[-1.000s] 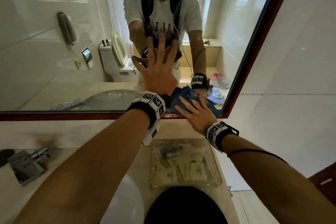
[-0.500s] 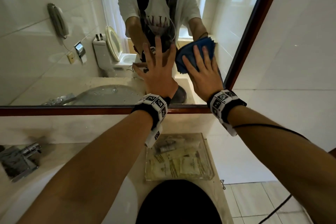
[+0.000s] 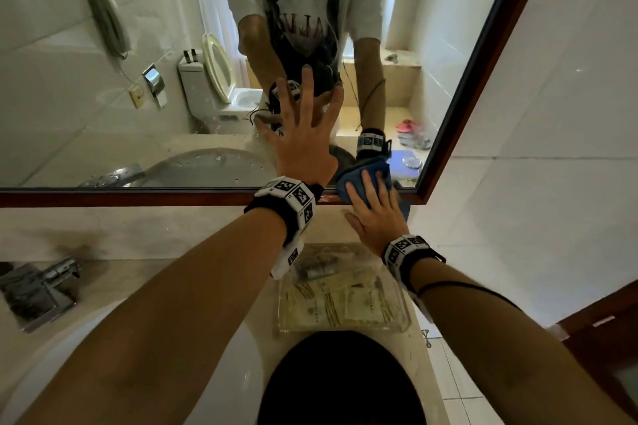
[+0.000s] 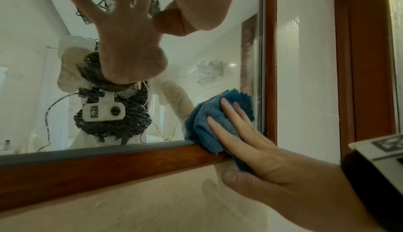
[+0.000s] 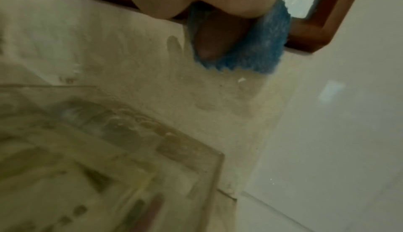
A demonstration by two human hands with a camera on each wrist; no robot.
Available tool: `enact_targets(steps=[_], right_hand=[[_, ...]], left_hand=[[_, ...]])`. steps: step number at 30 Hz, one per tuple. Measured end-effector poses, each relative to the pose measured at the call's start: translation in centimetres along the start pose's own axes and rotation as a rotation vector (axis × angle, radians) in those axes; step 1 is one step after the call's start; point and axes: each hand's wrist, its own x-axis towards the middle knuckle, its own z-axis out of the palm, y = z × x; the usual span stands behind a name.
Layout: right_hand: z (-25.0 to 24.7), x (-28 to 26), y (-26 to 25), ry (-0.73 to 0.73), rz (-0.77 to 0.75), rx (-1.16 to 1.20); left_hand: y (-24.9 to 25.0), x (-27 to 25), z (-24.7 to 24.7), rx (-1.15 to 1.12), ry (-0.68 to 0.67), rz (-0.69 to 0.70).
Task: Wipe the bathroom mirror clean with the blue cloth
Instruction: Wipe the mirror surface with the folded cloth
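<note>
A faucet (image 3: 41,286) is seen at far left on the counter, with a white basin (image 3: 221,373) below it. The mirror (image 3: 103,114) is hung above, edged by a brown wooden frame (image 3: 121,198). The left hand (image 3: 303,145) is laid flat on the glass, fingers straight and spread, nothing gripped; it is judged to be bracing the body. Just right of it, the blue cloth (image 3: 359,179) is pressed by the right hand (image 3: 376,217) into the mirror's lower right corner, the cloth lapping over the bottom frame rail onto the wall below. The right fingers (image 4: 226,115) are laid straight over the bunched cloth; the thumb (image 5: 218,37) is tucked along its lower edge, so the cloth is pinned flat rather than clenched. A clear tray (image 3: 345,300) of packets is set on the counter beneath the hands. White tiled wall (image 3: 535,114) is seen at right.

Step in hand: wiping, judged at the bottom end of a stroke near the right edge. How much glass has been covered cannot be told; specks are seen low on the glass at left. The next move is judged to call for the cloth being drawn back up or leftward with flat pressure kept, and the braced palm being shifted so its patch can be wiped too, since prints are likely left there.
</note>
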Motion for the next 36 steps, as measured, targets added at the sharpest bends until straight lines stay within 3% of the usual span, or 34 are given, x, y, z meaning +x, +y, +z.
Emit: enact_targets(steps=[5,15,23,30,36], right_hand=[[-1.0,0.4,-0.6,0.025,0.065,0.053],[-11.2,8.9,2.7,0.412,0.195,0.104],[-6.9,5.6,3.3,0.361,0.252,0.107],[-1.1,0.9,-1.1,0.184,0.388,0.299],[-1.2,1.3,-3.5,0.138,0.489,0.323]], left_hand=[[0.3,-0.1,-0.3,0.020,-0.045,-0.010],[1.5,-0.3,-0.7,-0.010,-0.049,-0.064],[1.1,-0.4,0.0,-0.001,-0.017,-0.044],[1.2,-0.5,0.3,-0.054,-0.069,-0.031],[1.2,-0.8,-0.6,-0.103,-0.138,-0.024]])
